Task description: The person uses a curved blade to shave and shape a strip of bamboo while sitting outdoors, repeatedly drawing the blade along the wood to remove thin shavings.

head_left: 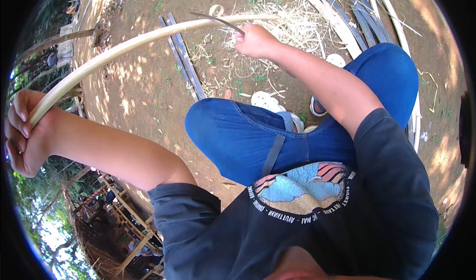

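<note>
The pale strip [148, 37], apparently wood or bamboo, arcs from the far left of the frame to the top centre; how much of that curve is the lens I cannot tell. It looks light, stiff but springy, smooth along its face and perhaps splintery at the edges; the thicker left end seems the best hold. There the left hand [29, 136] wraps it, fingers curled. The right hand [255, 43], top centre, is closed in a fist on a knife [233, 26], whose thin blade crosses the strip's slimmer part beside a curled shaving [216, 8]. Beyond, loose shavings [297, 32] cover the ground, two dark slats [187, 58] lie left of them, and more long strips [337, 24] lie upper right.
</note>
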Tool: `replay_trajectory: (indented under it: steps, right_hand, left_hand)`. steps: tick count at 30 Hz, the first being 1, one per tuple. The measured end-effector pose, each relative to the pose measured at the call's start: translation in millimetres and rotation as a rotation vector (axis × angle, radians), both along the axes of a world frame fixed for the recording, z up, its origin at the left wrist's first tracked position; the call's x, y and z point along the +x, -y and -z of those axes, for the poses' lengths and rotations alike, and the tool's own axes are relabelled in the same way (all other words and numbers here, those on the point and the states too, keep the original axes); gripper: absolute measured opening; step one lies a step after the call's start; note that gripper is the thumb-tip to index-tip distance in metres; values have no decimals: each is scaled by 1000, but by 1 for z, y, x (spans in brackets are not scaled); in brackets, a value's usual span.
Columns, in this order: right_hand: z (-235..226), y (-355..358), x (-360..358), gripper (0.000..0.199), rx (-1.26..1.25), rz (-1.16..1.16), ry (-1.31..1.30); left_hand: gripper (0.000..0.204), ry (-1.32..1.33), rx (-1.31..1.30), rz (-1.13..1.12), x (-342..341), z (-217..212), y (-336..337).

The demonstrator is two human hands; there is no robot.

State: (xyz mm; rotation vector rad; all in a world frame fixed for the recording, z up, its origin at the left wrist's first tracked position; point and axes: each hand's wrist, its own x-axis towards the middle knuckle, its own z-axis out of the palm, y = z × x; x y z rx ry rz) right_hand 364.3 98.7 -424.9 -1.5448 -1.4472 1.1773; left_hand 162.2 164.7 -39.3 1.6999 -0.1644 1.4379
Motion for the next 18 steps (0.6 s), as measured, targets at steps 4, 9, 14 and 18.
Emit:
replay_trajectory:
  steps: [4, 9, 14, 18]
  right_hand:
    - [14, -1, 8, 20, -6, 40, 41]
    - [-13, 9, 2, 18, -138, 42, -65]
    - [-80, 32, -29, 30, 160, -34, -159]
    - [50, 26, 14, 15, -185, 142, 120]
  left_hand:
    - [13, -83, -127, 16, -39, -25, -25]
    - [11, -47, -190, 1, -31, -16, -19]
    - [13, -102, -161, 4, -51, -21, -32]
    - [13, -72, -178, 17, -39, -19, -31]
